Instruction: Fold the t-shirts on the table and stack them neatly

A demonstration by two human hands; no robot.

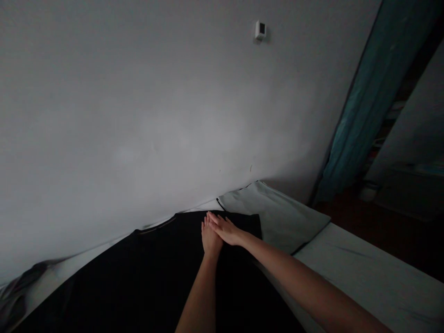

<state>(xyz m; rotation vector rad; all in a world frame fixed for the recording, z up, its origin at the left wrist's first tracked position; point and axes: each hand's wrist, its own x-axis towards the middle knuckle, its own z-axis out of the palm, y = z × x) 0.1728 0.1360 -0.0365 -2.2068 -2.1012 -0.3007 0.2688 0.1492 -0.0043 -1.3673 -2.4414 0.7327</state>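
A black T-shirt lies spread out on a pale bed, its neckline along the wall side. My left hand rests flat on the shirt near its right shoulder, fingers stretched out. Against it and partly over its fingers lies my right hand, also flat with the fingers extended. Neither hand grips the fabric. The lower part of the shirt runs out of view at the bottom.
A grey-green pillow or folded cloth lies right of the shirt. Dark crumpled fabric sits at far left. Behind the bed rises a pale wall with a small white device. A teal curtain hangs at right.
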